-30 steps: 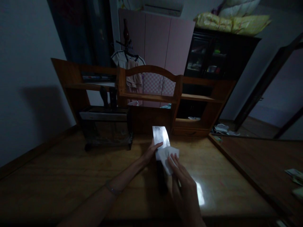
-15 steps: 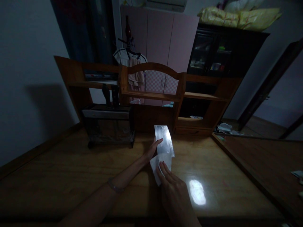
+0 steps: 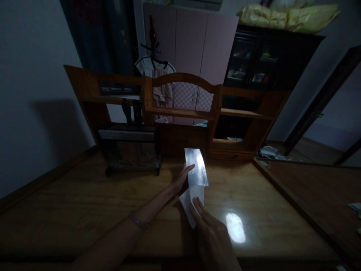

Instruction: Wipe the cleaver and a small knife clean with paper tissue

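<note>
A cleaver [image 3: 196,163] with a broad, shiny steel blade is held above the middle of the wooden desk. My left hand [image 3: 182,180] grips the blade from its left edge, the thumb lying across the flat face and the other fingers hidden behind. A white paper tissue [image 3: 196,191] covers the lower end of the cleaver, so its handle does not show. With fingers close together, my right hand [image 3: 210,226] presses the tissue there; part of the tissue hangs loose to the left.
A knife block [image 3: 129,150] with dark handles sticking up stands on the desk [image 3: 70,218] at the left. Along the back runs a wooden shelf unit [image 3: 180,113]. A second brown surface [image 3: 304,184] lies to the right. Light glares off the desk near my right hand.
My right hand has slid slightly down toward me with the tissue, whose loose corner hangs lower. My left hand and the cleaver have hardly moved.
</note>
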Demonstrator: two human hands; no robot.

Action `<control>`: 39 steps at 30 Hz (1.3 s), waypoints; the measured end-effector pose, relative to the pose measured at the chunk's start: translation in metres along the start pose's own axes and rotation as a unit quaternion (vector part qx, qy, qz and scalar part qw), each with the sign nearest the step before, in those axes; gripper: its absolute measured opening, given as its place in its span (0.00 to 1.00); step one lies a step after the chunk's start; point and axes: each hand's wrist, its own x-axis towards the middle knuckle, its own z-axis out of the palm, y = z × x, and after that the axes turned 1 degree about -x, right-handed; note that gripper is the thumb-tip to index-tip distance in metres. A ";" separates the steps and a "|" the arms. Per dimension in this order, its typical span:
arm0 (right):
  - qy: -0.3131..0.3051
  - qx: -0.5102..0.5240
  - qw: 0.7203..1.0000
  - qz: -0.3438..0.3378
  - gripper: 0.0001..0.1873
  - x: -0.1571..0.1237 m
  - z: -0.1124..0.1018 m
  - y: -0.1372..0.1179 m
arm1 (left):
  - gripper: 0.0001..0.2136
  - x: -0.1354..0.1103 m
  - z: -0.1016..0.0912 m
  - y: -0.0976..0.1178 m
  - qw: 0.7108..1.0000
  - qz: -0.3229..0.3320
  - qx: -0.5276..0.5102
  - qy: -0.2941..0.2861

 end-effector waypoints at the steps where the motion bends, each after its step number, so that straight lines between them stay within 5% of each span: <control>1: -0.006 0.000 1.000 -0.005 0.43 -0.002 -0.001 0.000 | 0.26 0.000 0.000 0.000 1.000 0.005 0.004 0.000; 17: -0.008 -0.030 0.999 -0.043 0.42 -0.010 -0.003 0.002 | 0.26 -0.001 0.002 0.003 1.000 0.005 0.028 -0.009; 34: 0.014 -0.098 0.982 -0.160 0.33 -0.038 -0.008 0.017 | 0.27 0.003 -0.004 0.000 0.998 0.010 0.054 -0.009; 39: 0.077 -0.063 0.991 -0.086 0.38 -0.057 0.009 0.016 | 0.26 0.006 -0.006 -0.004 0.999 0.023 0.048 0.002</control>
